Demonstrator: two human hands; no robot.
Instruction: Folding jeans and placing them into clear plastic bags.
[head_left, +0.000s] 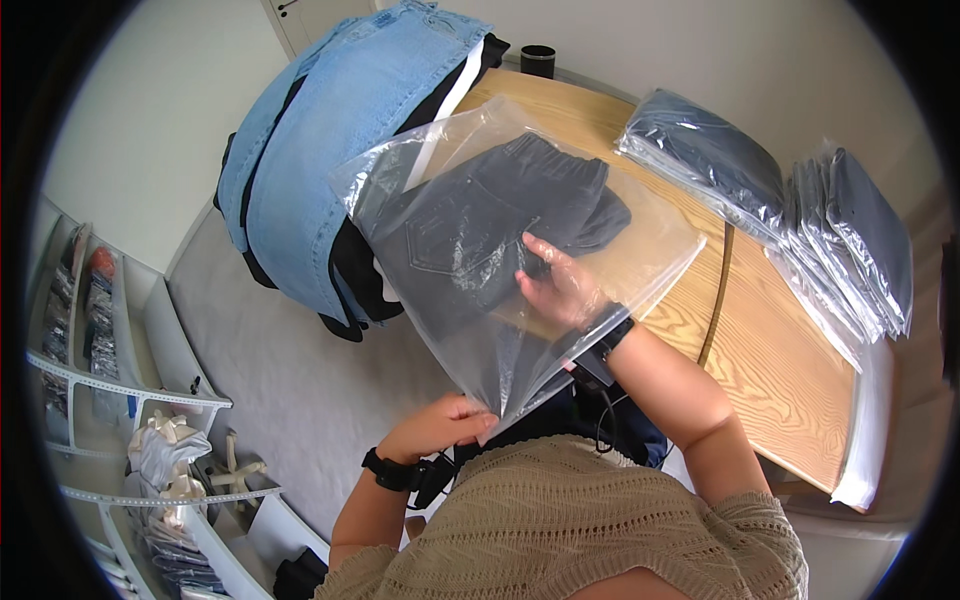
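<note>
**A:** So what's on the big wooden desk [790,400] here?

**B:** Biggest thing is the heap of light blue denim [330,130] draped over the far left end, with some black clothes under it. On the right side there's a row of bagged dark garments [790,200], stacked and overlapping right by the desk edge. A small black cup [538,60] sits at the far end.

**A:** And the clear plastic bag [480,330] in the middle?

**B:** It's held up above the near edge of the desk, tilted, with a pair of dark folded jeans [490,225] inside, sitting in its upper part. The mouth end points down toward the person.

**A:** Hands?

**B:** Right hand [560,285] is inside the bag, fingers mostly spread and pressed flat against the jeans, not really clenched. Left hand [440,425] is down at the bag's lower corner, fingers closed, pinching the plastic edge. Both wrists have a black strap on them.

**A:** Anything off to the side?

**B:** White shelves [150,400] at lower left with bagged stuff on them.
</note>
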